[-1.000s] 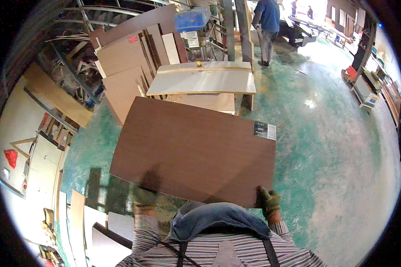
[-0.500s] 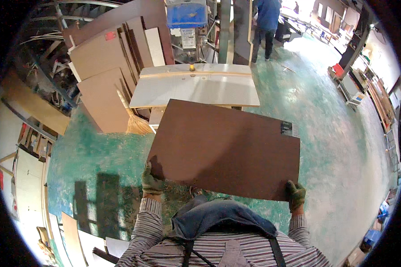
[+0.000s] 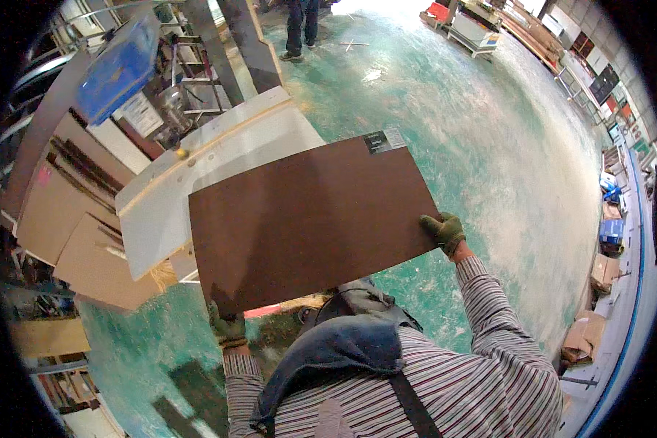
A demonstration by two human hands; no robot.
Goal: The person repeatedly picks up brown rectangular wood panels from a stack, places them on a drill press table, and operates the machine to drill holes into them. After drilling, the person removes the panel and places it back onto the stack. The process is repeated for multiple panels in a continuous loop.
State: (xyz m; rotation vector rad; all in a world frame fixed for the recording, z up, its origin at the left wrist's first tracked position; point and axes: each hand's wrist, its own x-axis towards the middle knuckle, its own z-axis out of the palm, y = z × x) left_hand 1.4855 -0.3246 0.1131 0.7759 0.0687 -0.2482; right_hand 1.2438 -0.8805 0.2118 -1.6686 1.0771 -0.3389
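Note:
A dark brown rectangular board is held out in front of my body, with a small black-and-silver label at its far right corner. My left hand, in a dark green work glove, grips its near left corner; part of that hand lies in shadow. At the right edge, my right hand, gloved the same way, is closed on the board with the thumb on top. Beyond the board, and partly covered by it, stands a pale grey worktable with a wooden strip along it.
A drilling machine with a blue cover stands behind the table. Large brown panels lean at the left, beside a straw broom. Another person's legs show far ahead. Cardboard boxes line the right wall.
My view and body have turned to the right, so the table and panels now lie further left. The board has turned along with me, still in both hands.

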